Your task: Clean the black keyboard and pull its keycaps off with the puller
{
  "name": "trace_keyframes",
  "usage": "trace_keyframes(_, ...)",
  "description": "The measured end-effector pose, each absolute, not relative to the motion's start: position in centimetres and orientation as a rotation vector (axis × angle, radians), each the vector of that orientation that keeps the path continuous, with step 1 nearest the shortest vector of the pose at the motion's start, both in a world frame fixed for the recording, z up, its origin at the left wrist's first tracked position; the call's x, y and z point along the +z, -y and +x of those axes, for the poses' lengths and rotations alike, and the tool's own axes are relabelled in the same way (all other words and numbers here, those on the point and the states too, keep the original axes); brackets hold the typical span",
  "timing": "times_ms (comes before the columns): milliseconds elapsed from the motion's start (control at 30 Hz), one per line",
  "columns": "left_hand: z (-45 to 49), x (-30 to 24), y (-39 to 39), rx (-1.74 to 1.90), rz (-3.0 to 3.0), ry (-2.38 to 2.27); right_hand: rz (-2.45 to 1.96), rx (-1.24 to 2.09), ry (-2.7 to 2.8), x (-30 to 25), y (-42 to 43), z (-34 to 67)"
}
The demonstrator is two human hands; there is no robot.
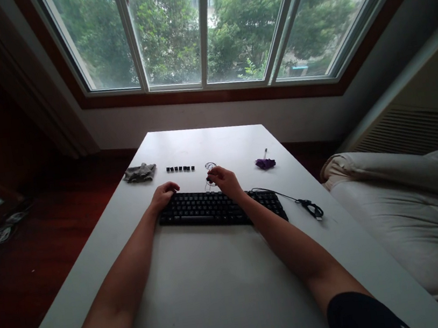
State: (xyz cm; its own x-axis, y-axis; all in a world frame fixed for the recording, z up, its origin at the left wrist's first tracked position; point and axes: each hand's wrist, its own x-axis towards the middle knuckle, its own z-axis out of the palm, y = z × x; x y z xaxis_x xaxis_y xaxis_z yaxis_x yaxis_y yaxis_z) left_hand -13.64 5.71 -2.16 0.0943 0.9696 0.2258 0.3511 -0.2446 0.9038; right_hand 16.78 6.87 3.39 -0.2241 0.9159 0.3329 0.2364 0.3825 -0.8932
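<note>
A black computer keyboard [209,209] lies across the white table in front of me. My left hand [164,196] holds its far left corner, with the fingers curled over the edge. Just beyond the keyboard's back edge, my right hand [224,181] pinches a small dark piece [208,179]. Thin wire loops show above and below those fingertips, and the piece looks like the middle of a wire keycap puller; the fingers partly hide it. Several loose black keycaps [180,168] stand in a row beyond the left half of the keyboard.
A crumpled grey cloth [141,172] lies at the table's left edge. To the right are a purple bundle [265,163] with a thin stick beside it and the coiled USB cable [310,208]. A light-covered sofa [401,214] stands right of the white table [203,280]; windows are ahead.
</note>
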Motion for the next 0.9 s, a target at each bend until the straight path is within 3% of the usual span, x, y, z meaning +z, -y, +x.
trace_keyframes(533, -13.7, -2.2, -5.6, 1.134, 1.720, -1.337, -1.046, 1.016, 1.869, 2.8, -8.3, 17.1)
trace_keyframes(767, -13.5, -2.0, -5.5, 1.141, 1.733, -1.349, -1.302, 0.968, 1.790, 2.6, -8.4, 17.5)
trace_keyframes(900, -13.5, -1.9, -5.5, 1.142, 1.734, -1.347, -1.163, 1.048, 1.862, 2.2, -8.5, 17.3)
